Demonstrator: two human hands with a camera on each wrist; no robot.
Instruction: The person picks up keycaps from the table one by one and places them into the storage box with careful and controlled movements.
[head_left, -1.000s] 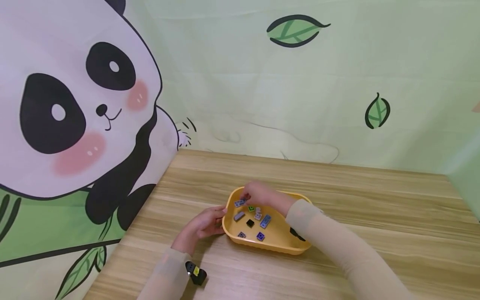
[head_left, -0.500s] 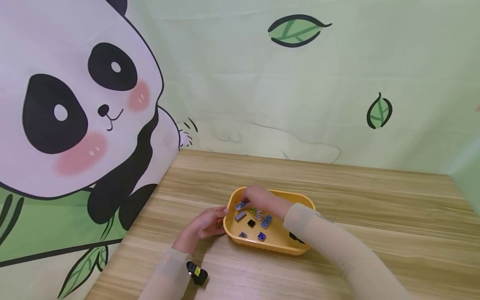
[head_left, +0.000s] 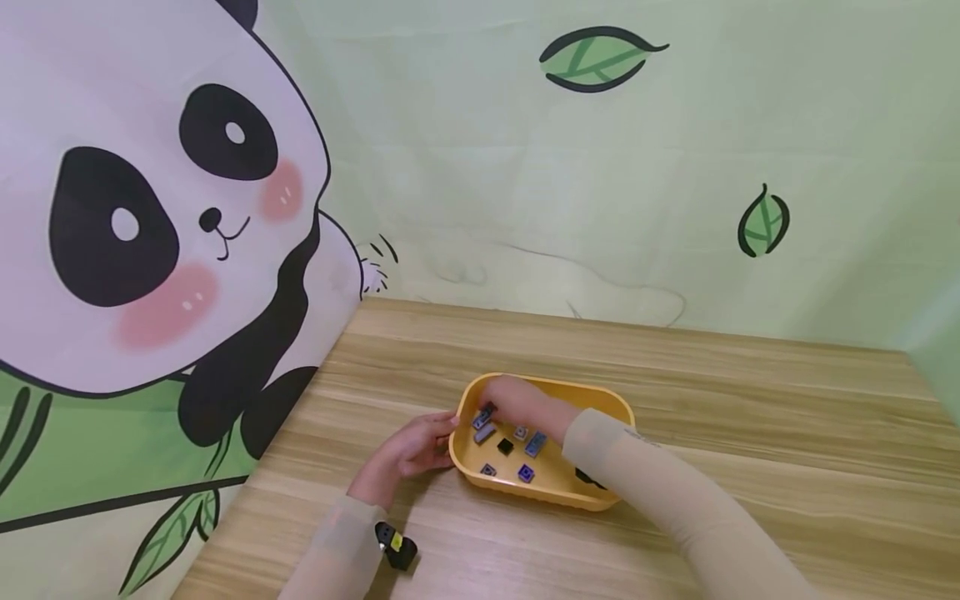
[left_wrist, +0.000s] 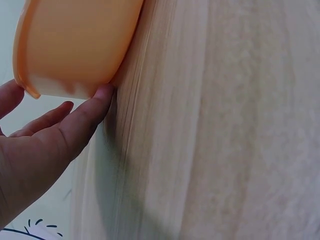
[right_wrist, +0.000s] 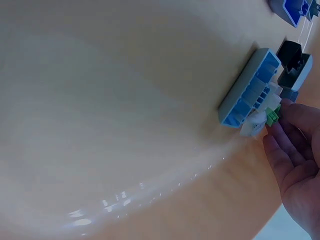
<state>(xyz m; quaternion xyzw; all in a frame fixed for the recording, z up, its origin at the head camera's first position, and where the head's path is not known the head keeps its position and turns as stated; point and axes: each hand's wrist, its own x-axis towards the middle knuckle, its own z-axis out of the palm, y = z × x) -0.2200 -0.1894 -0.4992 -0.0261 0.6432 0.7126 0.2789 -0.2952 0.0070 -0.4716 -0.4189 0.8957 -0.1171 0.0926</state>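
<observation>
A shallow yellow plastic tray (head_left: 555,496) stands on the wooden table. My left hand (head_left: 416,446) holds its left end; in the left wrist view, the fingers and thumb (left_wrist: 102,95) span the end wall from rim to base. Inside the tray's far left part, my right hand (head_left: 517,400) pinches a grey-blue building brick (head_left: 482,417), partly hidden by the fingers. A grey brick (head_left: 484,433) lies just below it. A small green brick (right_wrist: 272,116) appears by my right fingertips in the right wrist view, beside white pieces (right_wrist: 254,124) and a long blue-grey brick (right_wrist: 250,90).
Also in the tray are a black brick (head_left: 506,447), a dark blue brick (head_left: 526,473) and a small grey piece (head_left: 488,470). Dark pieces (head_left: 588,477) show beneath the right sleeve. A black device (head_left: 396,546) sits at the left wrist. A panda-printed backdrop (head_left: 450,167) borders the table.
My right hand has moved down into the tray with the grey-blue brick, which is now more tilted. The green brick is now covered in the head view. My left hand keeps its place on the tray.
</observation>
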